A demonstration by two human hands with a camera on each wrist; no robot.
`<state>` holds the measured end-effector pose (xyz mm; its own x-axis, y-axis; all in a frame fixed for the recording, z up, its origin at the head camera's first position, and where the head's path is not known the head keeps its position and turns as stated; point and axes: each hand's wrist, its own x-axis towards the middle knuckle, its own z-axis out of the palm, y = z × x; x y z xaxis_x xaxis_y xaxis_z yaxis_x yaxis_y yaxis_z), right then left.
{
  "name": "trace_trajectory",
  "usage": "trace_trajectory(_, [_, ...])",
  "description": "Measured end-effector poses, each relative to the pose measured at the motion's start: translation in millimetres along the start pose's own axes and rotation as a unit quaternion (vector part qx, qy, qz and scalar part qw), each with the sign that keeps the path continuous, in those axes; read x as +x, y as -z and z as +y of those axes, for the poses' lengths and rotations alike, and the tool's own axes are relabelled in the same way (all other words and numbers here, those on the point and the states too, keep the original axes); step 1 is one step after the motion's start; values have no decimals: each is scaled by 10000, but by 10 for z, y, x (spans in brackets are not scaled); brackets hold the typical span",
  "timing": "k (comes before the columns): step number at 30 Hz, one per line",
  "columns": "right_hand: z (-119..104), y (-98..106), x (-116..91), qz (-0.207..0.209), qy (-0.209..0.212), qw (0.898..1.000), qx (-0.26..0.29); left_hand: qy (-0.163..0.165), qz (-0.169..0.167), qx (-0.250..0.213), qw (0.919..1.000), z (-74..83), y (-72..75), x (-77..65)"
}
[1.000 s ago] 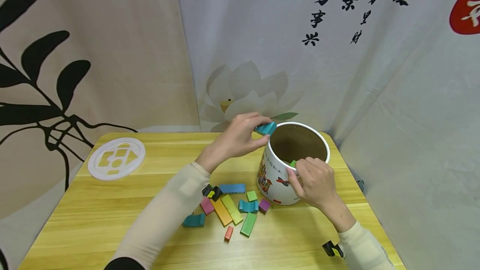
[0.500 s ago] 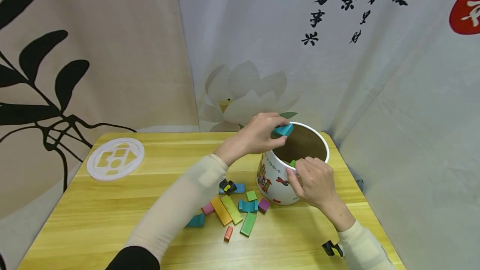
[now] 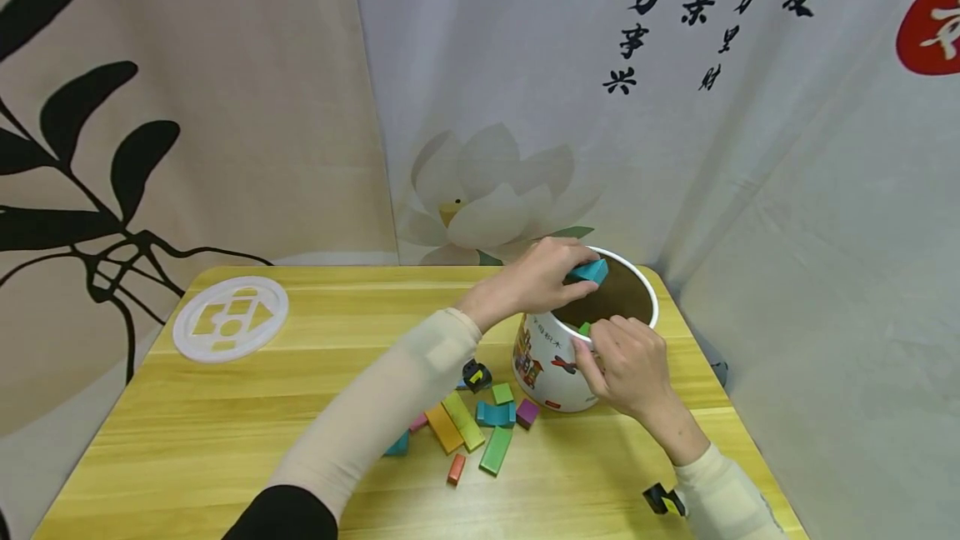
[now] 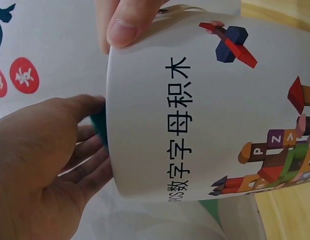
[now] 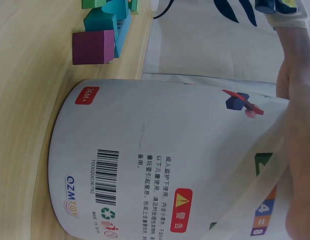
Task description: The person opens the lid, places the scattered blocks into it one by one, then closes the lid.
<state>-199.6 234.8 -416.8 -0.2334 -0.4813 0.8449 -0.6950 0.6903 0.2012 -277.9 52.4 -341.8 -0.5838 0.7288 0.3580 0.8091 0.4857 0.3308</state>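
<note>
Head view: I have the blue, wooden-looking oblong block [image 3: 591,271] pinched in my left hand [image 3: 542,275], lying to that hand's right, long axis roughly left-right, at the white printed cylindrical bucket's [image 3: 558,386] mouth; my right hand [image 3: 632,363] grips its near rim.

reads: 数字字母积木, 36M+, 警告, probably QZMTOY and MADE IN CHINA, on white bucket [image 5: 165,145] | shows: 万事兴, on fabric backdrop [image 3: 630,148]
</note>
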Motion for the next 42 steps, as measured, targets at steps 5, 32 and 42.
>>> trace_trajectory(5, [0, 0, -2, 28, 10, 10000, -21, 72, -25, 72, 9999, -2, -27, 0])
trace_trajectory(32, [21, -7, -23, 17, 18, 10000, 16, 696, 175, 602, 9956, -184, 95, -356])
trace_trajectory(42, [25, -10, -24, -33, -35, 10000, 39, 556, 494, 713, 9947, -376, 211, -687])
